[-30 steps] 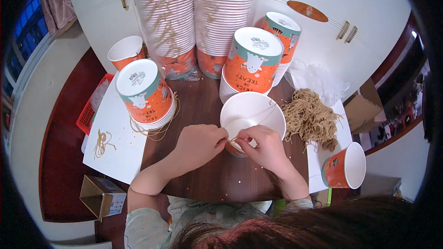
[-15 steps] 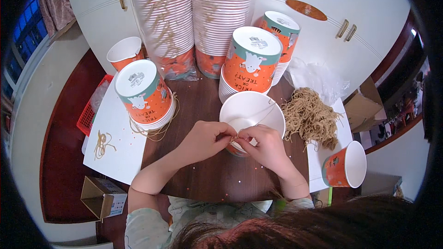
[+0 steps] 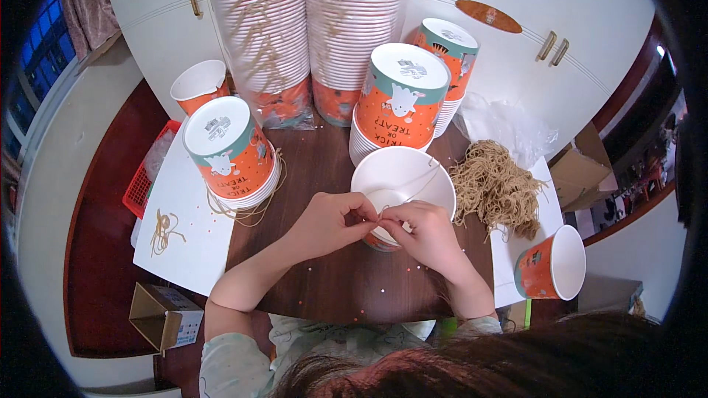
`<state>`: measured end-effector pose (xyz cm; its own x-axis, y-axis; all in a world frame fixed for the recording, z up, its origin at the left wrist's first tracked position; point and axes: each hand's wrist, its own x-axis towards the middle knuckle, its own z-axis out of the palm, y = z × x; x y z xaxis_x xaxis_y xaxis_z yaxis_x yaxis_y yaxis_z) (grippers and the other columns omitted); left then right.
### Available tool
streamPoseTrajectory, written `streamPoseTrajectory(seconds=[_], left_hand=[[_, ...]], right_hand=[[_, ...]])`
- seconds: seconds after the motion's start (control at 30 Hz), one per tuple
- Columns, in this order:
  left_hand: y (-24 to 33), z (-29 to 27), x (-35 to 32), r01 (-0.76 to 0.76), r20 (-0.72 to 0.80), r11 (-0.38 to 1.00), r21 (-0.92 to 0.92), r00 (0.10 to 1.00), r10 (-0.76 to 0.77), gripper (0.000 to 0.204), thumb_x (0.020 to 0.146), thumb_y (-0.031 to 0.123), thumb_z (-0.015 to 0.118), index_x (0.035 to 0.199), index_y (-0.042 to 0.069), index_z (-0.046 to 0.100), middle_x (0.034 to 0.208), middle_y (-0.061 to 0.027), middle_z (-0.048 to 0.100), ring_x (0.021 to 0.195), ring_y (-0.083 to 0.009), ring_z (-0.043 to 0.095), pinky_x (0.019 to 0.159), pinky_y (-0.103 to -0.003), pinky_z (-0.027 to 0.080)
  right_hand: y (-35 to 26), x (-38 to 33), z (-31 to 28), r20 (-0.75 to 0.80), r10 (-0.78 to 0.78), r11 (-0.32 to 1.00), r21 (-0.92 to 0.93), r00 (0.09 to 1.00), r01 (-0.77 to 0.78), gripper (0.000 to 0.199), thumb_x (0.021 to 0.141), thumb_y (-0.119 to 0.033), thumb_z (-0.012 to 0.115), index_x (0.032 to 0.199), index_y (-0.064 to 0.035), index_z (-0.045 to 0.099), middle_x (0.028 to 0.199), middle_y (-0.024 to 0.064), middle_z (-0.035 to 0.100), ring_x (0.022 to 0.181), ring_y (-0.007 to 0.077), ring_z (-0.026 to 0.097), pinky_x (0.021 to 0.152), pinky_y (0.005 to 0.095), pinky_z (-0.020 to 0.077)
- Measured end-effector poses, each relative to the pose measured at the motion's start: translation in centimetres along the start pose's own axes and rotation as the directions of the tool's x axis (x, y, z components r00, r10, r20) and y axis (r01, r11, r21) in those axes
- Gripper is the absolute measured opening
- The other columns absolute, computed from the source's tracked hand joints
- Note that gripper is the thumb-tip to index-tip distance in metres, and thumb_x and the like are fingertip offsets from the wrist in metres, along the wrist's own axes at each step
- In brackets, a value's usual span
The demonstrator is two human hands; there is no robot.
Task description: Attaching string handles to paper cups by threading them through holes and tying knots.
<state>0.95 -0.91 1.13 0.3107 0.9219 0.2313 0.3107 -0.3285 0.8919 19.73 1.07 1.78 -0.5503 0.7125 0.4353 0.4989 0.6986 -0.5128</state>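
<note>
An orange paper bucket (image 3: 435, 177) stands in front of me with its white mouth up. A thin tan cord (image 3: 420, 191) runs from its far rim across the mouth toward my hands. My left hand (image 3: 328, 225) and my right hand (image 3: 426, 233) meet at the near rim, thumbs and forefingers pinched on the cord. The fingertips hide most of the cord's end there, so I cannot tell whether it is knotted. To the right of the bucket lies a tangled heap of tan cords (image 3: 498, 188).
Upside-down bucket stacks stand at left (image 3: 232, 151) and behind (image 3: 405, 99). Tall wrapped stacks (image 3: 258, 29) rise at the back. A loose bucket (image 3: 568, 262) lies tilted at the right edge. A few cords (image 3: 166, 232) lie on the white left surface.
My fingertips have shifted slightly at the near rim, with the pinch on the cord drawn closer together. The bucket and everything around it stay in place.
</note>
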Motion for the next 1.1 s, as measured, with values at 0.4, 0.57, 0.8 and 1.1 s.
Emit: streamPoseTrajectory(seconds=[0.4,0.57,0.8,1.1], left_hand=[[-0.9,-0.4,0.6,0.056,0.104,0.972,-0.229,0.994,-0.032,0.018,0.074,0.002,0.06,0.091,0.004,0.055,0.075,0.0016,0.057,0.066,-0.0031,0.052,0.057,-0.018,0.041],[-1.0,-0.7,0.6,0.161,0.18,0.859,-0.486,0.98,-0.082,0.018,0.076,0.001,0.06,0.092,0.004,0.054,0.08,-0.0004,0.058,0.073,-0.0046,0.054,0.063,-0.019,0.042],[-1.3,-0.6,0.7,0.259,0.209,0.763,-0.592,0.964,-0.165,0.018,0.076,0.002,0.061,0.092,0.005,0.054,0.079,-0.0001,0.058,0.071,-0.0043,0.053,0.06,-0.018,0.042],[-0.8,-0.7,0.6,0.268,0.2,0.76,-0.592,0.963,-0.183,0.017,0.077,0.004,0.061,0.092,0.006,0.054,0.08,0.0008,0.057,0.069,-0.0034,0.052,0.058,-0.016,0.04]], right_hand=[[0.1,0.6,-0.7,-0.182,-0.102,0.988,0.096,0.978,0.121,0.024,0.07,-0.012,0.065,0.09,-0.0054,0.054,0.071,0.0054,0.059,0.07,0.026,0.059,0.072,0.0356,0.0451],[1.0,0.6,-1.1,0.062,-0.138,0.973,0.193,0.989,0.124,0.027,0.07,-0.009,0.064,0.094,-0.0053,0.05,0.068,0.0048,0.058,0.069,0.0259,0.059,0.072,0.0347,0.0435],[-0.2,0.2,-1.3,0.188,0.027,0.921,0.377,0.982,-0.098,0.021,0.074,-0.009,0.065,0.09,-0.0071,0.052,0.063,0.0014,0.053,0.054,0.0104,0.052,0.046,0.0228,0.0405],[-0.2,0.4,-0.2,-0.1,-0.137,0.964,0.216,0.986,0.155,0.017,0.07,-0.01,0.07,0.084,-0.0076,0.059,0.071,0.0039,0.056,0.052,0.0143,0.053,0.046,0.0256,0.0419]])
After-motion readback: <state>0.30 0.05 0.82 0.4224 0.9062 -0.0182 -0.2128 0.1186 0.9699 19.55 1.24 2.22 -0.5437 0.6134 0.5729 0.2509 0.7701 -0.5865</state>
